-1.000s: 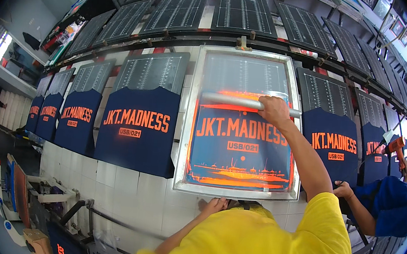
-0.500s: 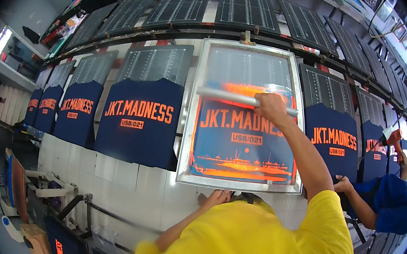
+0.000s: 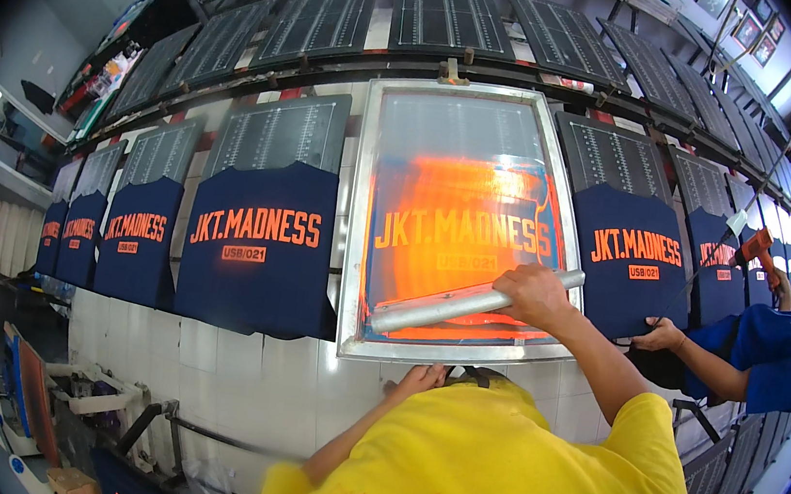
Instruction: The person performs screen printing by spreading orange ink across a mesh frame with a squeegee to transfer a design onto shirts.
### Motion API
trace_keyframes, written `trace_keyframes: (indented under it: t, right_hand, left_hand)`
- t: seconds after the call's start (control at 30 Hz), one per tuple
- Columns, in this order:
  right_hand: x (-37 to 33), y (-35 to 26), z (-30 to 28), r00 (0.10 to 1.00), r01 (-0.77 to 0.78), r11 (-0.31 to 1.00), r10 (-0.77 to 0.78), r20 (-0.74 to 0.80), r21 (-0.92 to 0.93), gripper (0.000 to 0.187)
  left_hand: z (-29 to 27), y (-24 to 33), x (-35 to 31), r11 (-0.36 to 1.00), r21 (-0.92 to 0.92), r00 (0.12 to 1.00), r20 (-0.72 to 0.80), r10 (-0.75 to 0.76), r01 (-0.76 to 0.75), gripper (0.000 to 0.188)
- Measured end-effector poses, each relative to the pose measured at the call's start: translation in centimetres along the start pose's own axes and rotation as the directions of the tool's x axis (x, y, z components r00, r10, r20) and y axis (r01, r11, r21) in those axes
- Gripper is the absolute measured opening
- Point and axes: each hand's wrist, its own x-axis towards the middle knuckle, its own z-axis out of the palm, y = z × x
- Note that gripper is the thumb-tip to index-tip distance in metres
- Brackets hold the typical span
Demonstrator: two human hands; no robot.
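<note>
Quick count first: one silver-framed print screen (image 3: pixel 458 223) lies flat on the long tiled table (image 3: pixel 234 375), and beside it I can make out about seven navy shirts (image 3: pixel 262 244) with orange lettering pulled over boards. There are four to the left of the screen and roughly three to the right, though the far ones on the right get too small and bent to be sure. One squeegee (image 3: pixel 473 301), a long pale metal bar, sits inside the frame near its lower edge, tilted so its right end is higher. Orange ink is smeared across most of the mesh above it.

Hands: the right hand (image 3: pixel 534 294) is closed around the right part of the squeegee, fingers wrapped over the bar, pressing it against the mesh. The left hand (image 3: pixel 420 380) is down at the bottom rail of the frame, resting on or right at its edge. It looks loosely open with fingers curled, but the yellow shirt (image 3: pixel 525 477) hides part of it, so I can't say if it's actually gripping the frame.

Off to the right, another person in a blue top (image 3: pixel 774 354) has a hand (image 3: pixel 661 334) on the bottom of the neighbouring shirt and holds an orange tool (image 3: pixel 757 246) up higher.
</note>
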Motion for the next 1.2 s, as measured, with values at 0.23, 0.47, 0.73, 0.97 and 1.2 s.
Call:
trace_keyframes:
  t: [0.23, 0.47, 0.73, 0.97, 1.2]
  right_hand:
    - [6.4, 8.2, 1.2, 0.957, -0.164, 0.986, 0.155, -0.244, -0.018, 0.021]
    - [11.9, 10.5, 1.2, 0.950, -0.280, 0.957, 0.263, -0.169, -0.082, 0.022]
    - [7.0, 6.1, -0.1, 0.971, -0.238, 0.971, 0.238, 0.002, 0.007, 0.022]
    - [-2.8, -3.1, 1.5, 0.983, -0.161, 0.987, 0.160, -0.088, -0.007, 0.013]
    - [-7.5, -7.2, 4.3, 0.978, -0.087, 0.993, 0.071, -0.197, -0.078, 0.035]
  left_hand:
    - [-0.1, 1.1, -0.2, 0.996, -0.012, 0.996, -0.002, -0.085, 0.085, 0.049]
    - [-1.0, -0.8, 0.3, 0.999, 0.019, 0.999, 0.024, -0.036, 0.036, 0.048]
    - [0.2, 1.2, -0.6, 0.992, -0.074, 0.995, -0.004, -0.098, 0.098, 0.048]
    - [-0.5, -0.4, -0.1, 0.993, -0.086, 0.997, 0.016, -0.078, 0.079, 0.047]
    - [-0.2, 2.5, -0.4, 0.990, -0.092, 0.991, 0.091, -0.101, 0.109, 0.038]
